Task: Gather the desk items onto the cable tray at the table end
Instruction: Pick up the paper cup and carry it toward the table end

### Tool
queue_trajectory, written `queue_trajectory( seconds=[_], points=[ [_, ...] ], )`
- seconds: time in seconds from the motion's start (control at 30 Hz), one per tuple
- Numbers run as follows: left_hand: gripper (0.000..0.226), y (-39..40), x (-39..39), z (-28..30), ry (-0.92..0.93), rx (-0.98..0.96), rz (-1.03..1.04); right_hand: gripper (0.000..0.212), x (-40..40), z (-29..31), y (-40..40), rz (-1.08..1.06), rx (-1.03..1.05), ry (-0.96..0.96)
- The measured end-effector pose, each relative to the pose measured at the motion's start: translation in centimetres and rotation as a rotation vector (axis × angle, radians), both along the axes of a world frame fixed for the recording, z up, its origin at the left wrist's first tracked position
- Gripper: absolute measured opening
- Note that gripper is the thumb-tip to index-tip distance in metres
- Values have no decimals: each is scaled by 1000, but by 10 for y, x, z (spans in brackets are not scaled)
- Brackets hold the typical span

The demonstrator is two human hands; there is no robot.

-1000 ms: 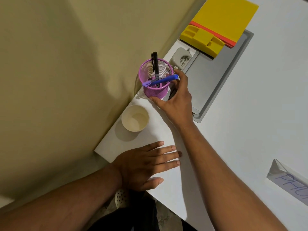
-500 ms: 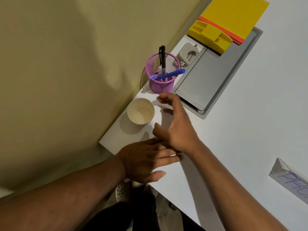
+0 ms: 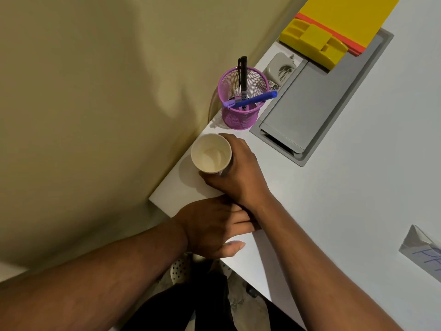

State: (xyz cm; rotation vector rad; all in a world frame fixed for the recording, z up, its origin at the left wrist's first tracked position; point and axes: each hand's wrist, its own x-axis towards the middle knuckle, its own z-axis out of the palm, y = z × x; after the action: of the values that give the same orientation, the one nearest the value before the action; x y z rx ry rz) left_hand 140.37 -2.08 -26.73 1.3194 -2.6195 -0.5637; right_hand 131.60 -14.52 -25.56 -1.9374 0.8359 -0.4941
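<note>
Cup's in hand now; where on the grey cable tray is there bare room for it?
Free: the cable tray lid between the purple pen holder and the yellow folder. Crowded: the tray's far end under the folder. The right hand grips the paper cup.

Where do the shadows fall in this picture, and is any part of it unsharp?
Head view: the paper cup casts a soft shadow toward the left table edge; a broad dim shadow lies on the wall; the right hand looks slightly soft; straight edges bow from the wide lens.
</note>
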Motion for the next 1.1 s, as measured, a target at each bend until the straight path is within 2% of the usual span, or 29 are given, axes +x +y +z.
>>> queue_trajectory(
  seconds=[0.23,0.37,0.47,0.5,0.53,0.6,0.67,0.73,0.8,0.9,1.0,1.1],
  points=[
    [33,0,2,7,45,85,32,77,-1,11,8,-94,52,-26],
    [42,5,3,11,-3,-31,92,77,-15,31,26,-225,37,-42],
    [74,7,-3,16,-132,246,165,75,-33,58,42,-293,38,-44],
    [73,9,-2,19,-130,285,176,75,-39,67,47,-300,33,-35],
    [61,10,-1,27,-96,311,215,75,-45,75,51,-298,24,-23],
    [37,18,-4,37,-39,149,254,76,-58,91,59,-295,13,-11],
    [37,30,-17,47,-8,-7,281,76,-68,107,68,-301,20,-8],
    [45,47,-33,65,31,13,413,74,-76,124,78,-296,29,-14],
    [51,70,-45,84,130,73,660,71,-81,145,90,-309,30,-19],
    [57,109,-52,119,460,210,975,72,-86,176,110,-344,29,-32],
    [78,139,-56,157,641,212,1076,73,-90,204,138,-347,12,-25],
    [97,152,-57,193,763,155,1091,72,-95,229,169,-367,6,-33]
  ],
)
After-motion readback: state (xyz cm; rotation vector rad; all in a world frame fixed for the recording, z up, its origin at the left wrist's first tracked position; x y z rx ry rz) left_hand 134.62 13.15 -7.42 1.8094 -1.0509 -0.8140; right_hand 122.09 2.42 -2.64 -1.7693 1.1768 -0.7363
